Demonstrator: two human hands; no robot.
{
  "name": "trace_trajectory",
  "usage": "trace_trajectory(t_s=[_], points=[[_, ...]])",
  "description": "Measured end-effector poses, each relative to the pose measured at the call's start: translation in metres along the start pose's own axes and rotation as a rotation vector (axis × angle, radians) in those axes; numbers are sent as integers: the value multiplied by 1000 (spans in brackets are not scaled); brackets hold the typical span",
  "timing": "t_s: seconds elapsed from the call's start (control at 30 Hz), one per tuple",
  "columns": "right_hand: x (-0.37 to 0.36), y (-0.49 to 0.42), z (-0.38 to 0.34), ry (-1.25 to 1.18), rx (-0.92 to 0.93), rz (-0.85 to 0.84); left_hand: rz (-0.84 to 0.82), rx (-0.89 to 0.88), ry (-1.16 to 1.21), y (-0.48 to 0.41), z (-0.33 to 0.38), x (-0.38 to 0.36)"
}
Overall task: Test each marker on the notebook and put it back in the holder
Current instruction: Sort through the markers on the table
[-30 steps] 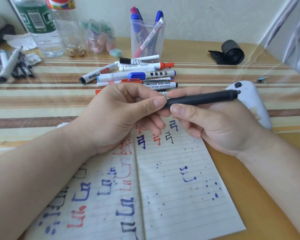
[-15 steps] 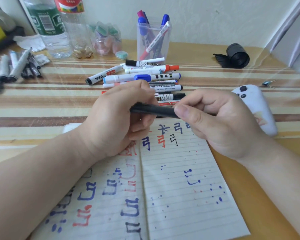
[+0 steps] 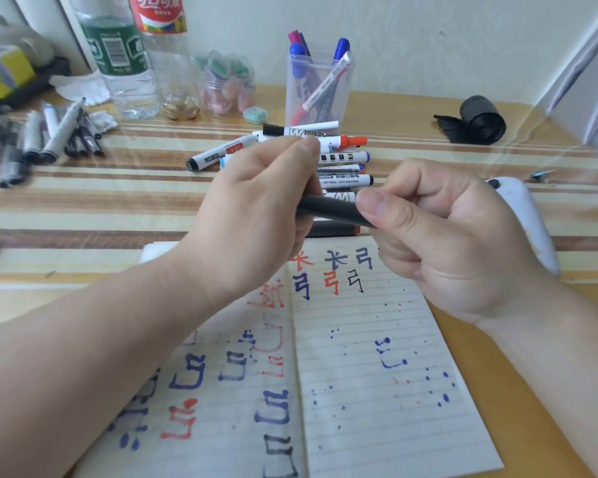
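black slim plastic marker (image 3: 332, 210) held level over the open lined paper notebook (image 3: 366, 357); left hand (image 3: 256, 215) and right hand (image 3: 442, 236) each pinch one end, likely recapping after a test; clear plastic holder (image 3: 320, 88) behind has four markers; eight-ish loose on striped surface (image 3: 118, 188), overlap blocks exact count

- Both ends of the black marker (image 3: 332, 208) are buried in your hands, so you cannot tell whether its cap is on.
- Your left hand (image 3: 252, 215) hides part of the loose markers (image 3: 342, 160) on the tabletop (image 3: 118, 201).
- The notebook (image 3: 370, 374) runs off the bottom edge; your forearms cover its left page.
- The bottles (image 3: 128, 63) are cut at the top edge.
- The pens (image 3: 49, 136) far left are blurred.
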State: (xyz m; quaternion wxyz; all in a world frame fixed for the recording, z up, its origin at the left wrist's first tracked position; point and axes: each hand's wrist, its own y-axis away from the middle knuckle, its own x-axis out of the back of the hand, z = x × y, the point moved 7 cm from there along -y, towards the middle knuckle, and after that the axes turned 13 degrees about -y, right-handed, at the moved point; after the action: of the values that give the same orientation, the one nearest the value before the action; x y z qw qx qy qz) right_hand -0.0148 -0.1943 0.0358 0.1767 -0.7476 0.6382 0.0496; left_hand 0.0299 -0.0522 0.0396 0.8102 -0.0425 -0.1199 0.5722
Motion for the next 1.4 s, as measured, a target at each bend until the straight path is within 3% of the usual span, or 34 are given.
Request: trace_trajectory(t_s=[0.1,0.23,0.33,0.53,0.73,0.83,1.03,1.3,1.4], points=[[9,0,2,-80,-26,44,26,-19,-196,0,-8,3],[21,-5,5,-273,-38,105,137,-179,-596,7,0,5],[22,-6,7,-294,-10,124,162,-249,-690,10,5,4],[21,6,-16,0,83,268,254,-185,-648,5,-6,22],[-15,4,-50,396,132,155,318,-193,-588,7,-6,28],[-22,-13,-62,474,226,141,314,-186,-578,6,-7,28],[-1,-81,-96,720,520,303,295,-159,-640,1,-14,30],[19,-170,-117,743,779,492,291,-98,-648,-5,-23,30],[22,-190,-102,828,711,489,295,-108,-661,-6,-23,30]])
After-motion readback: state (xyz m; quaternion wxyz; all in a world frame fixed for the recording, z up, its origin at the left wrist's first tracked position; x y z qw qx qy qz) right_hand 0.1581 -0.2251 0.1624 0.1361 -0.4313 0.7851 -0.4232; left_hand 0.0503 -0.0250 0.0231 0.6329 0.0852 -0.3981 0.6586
